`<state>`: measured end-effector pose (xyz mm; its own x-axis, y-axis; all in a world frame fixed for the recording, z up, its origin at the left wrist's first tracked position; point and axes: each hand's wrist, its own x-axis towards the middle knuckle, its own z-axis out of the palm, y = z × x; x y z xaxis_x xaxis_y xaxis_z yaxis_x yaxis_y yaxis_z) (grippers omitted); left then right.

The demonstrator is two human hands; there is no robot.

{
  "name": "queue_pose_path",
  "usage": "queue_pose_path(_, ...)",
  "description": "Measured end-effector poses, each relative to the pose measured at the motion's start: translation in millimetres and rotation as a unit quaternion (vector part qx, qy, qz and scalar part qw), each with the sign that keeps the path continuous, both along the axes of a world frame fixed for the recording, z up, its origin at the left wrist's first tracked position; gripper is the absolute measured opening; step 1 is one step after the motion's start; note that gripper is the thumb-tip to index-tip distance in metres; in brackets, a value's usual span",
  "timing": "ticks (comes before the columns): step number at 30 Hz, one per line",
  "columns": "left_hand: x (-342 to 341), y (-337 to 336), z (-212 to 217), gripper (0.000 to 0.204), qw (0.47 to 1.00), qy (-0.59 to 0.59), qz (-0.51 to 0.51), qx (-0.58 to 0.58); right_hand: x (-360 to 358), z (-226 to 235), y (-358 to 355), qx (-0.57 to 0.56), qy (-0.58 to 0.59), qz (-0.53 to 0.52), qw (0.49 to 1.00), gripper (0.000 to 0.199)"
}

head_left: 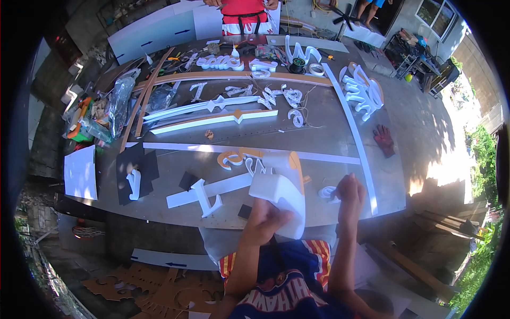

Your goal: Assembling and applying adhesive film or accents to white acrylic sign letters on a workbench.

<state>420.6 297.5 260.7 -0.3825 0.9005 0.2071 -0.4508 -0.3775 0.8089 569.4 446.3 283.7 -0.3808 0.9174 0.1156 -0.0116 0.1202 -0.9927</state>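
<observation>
My left hand (268, 220) grips a thick white channel letter (289, 204) with a tan rim, tilted up above the near edge of the table. My right hand (350, 191) is raised to the right of it, its fingers closed; whatever they may hold is hidden. Just beside those fingers is a small white curled piece (325, 192). Behind the held letter, a tan-faced curved letter (229, 159) lies on the metal table (313, 143). To its left are a white L-shaped letter (203, 198) and a flat white strip (180, 199).
A long white strip (350, 127) runs down the table's right side, near a red glove (383, 140). Farther back lie white lettering (220, 63), a glue bottle (235, 51) and long tan strips (212, 77). A person in red (244, 13) stands across the table.
</observation>
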Motion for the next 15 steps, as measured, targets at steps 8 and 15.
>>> queue_pose_path(8, 3, 8, 12, 0.072, 0.999, 0.011, 0.034, -0.02, 22, -62, 30, 0.07, -0.068, -0.021, 0.995, 0.024)
queue_pose_path(15, 2, 4, 19, 0.065, 0.997, -0.017, 0.033, -0.062, 18, -63, 20, 0.039, -0.125, 0.104, 0.986, 0.013)
